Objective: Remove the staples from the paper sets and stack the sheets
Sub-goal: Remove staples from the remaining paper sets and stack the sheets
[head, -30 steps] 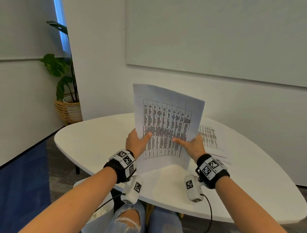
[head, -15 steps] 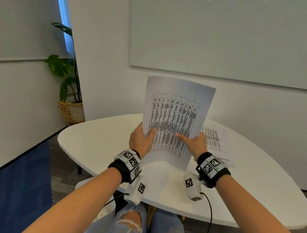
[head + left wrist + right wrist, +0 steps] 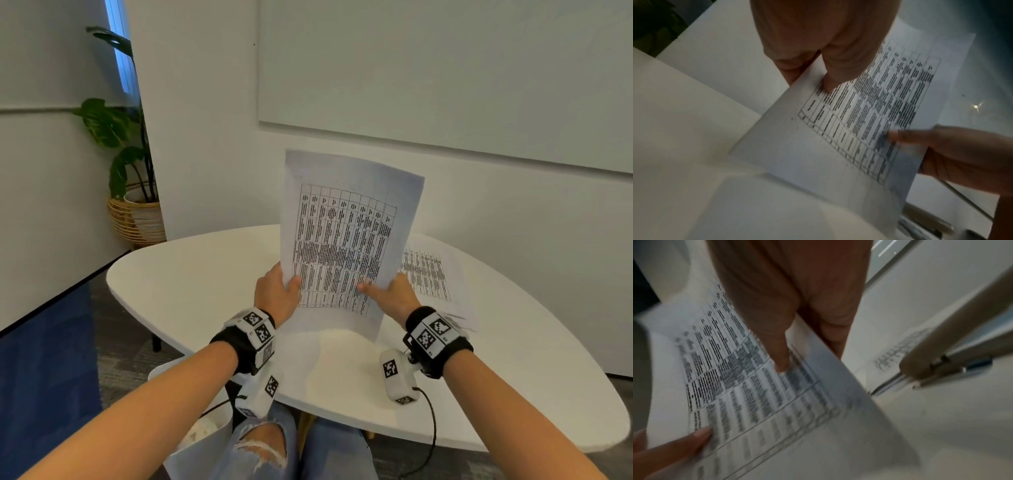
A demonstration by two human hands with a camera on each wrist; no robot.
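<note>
Left hand (image 3: 275, 297) and right hand (image 3: 394, 297) each pinch the white printed table sheet (image 3: 346, 240), upright above the white oval counter (image 3: 191, 284). Likely stacking step: lay it on the printed sheets (image 3: 430, 274) lying at right.

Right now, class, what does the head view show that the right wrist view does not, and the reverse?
Only the head view shows the potted plant in its woven basket, the wall board, the whole white table and both wristbands.

Only the right wrist view shows a beige stapler-like tool lying on the table beside the flat printed sheets.

Both show the held paper set pinched by the left hand and right hand, thumbs on the printed face.
</note>
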